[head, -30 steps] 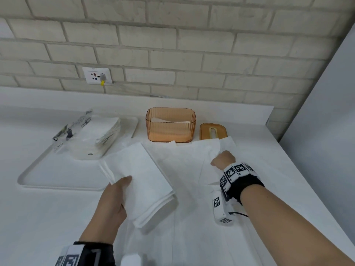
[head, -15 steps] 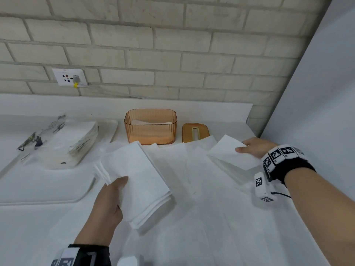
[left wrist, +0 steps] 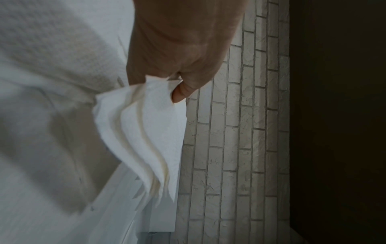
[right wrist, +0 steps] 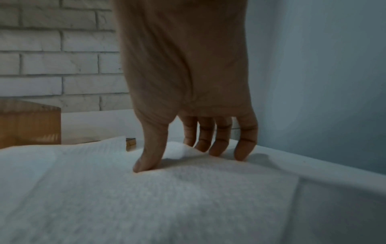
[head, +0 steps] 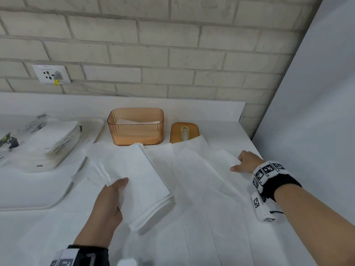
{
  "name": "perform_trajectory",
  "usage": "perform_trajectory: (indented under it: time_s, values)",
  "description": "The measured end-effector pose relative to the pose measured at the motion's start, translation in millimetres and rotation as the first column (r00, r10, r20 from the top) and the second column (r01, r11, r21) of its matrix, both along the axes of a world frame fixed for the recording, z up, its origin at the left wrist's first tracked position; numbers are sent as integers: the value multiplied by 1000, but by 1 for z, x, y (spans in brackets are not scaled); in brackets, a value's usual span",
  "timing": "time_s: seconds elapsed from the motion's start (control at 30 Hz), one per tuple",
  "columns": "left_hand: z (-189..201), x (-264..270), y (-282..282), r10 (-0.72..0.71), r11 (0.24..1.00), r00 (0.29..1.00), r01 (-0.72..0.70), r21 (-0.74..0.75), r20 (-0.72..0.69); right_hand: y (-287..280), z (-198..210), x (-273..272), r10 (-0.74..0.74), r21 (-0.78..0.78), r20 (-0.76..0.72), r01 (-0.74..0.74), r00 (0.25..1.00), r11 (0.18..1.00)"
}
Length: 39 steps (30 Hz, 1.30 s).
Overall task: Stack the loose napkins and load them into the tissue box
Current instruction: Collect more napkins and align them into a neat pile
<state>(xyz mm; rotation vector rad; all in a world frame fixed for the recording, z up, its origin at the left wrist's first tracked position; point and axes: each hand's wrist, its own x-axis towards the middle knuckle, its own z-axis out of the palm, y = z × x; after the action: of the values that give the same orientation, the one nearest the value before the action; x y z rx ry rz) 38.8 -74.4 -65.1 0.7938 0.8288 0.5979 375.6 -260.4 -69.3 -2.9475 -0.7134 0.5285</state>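
Note:
My left hand (head: 107, 206) grips a stack of folded white napkins (head: 138, 179) from its near-left side, thumb on top; the left wrist view shows the same stack (left wrist: 146, 132) pinched between thumb and fingers (left wrist: 181, 89). More loose napkins (head: 194, 181) lie spread over the white counter. My right hand (head: 245, 163) is at the far right, its thumb and fairly straight fingers (right wrist: 244, 148) touching down on one loose napkin (right wrist: 188, 189). The orange see-through tissue box (head: 135, 127) stands open at the back with some napkins inside. Its orange slotted lid (head: 184, 131) lies just right of it.
A white tray (head: 28, 191) at the left carries a plastic pack of napkins (head: 57, 144). A brick wall with a socket (head: 51, 73) runs behind. A grey panel (head: 317, 112) closes the right side, right next to my right hand.
My right hand lifted a napkin from the middle, carried it rightward, and now has it lying flat near the counter's right edge. My left hand has kept hold of the stack.

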Motion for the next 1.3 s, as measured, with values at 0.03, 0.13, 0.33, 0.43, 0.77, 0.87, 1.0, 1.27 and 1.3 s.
perform_trajectory:
  time_s: [0.03, 0.13, 0.33, 0.43, 0.77, 0.87, 1.0, 1.27, 1.3]
  values:
    - [0, 3, -1, -1, 1000, 1000, 1, 2, -1, 1, 1, -1, -6, -29, -1, 6, 1000, 1000]
    - [1, 8, -5, 0, 1000, 1000, 0, 6, -9, 4, 0, -2, -21, -46, -33, 19, 999, 999]
    - [1, 11, -6, 13, 1000, 1000, -13, 1, -23, -1, 9, 7, 15, 109, -120, -2, 993, 994]
    - [1, 12, -6, 6, 1000, 1000, -6, -4, -30, -6, 32, 8, 57, 252, -57, -41, 997, 967]
    - [5, 22, -21, -69, 997, 997, 69, 23, -31, 24, 117, -91, 200, 802, -164, 13, 966, 597]
    - [8, 23, -29, -72, 997, 997, 72, 17, -22, 62, 100, -147, 318, 824, -133, -74, 939, 562]
    - [17, 10, -36, 14, 1000, 997, -13, -14, 82, 100, 57, -202, 322, 713, -94, -162, 942, 682]
    - [11, -30, -18, 43, 980, 996, -28, 196, -74, 125, 33, -249, 465, 450, 126, -468, 876, 760]
    - [10, -36, -14, 52, 974, 994, -30, 223, -93, 128, 34, -252, 475, 470, 113, -468, 873, 748]
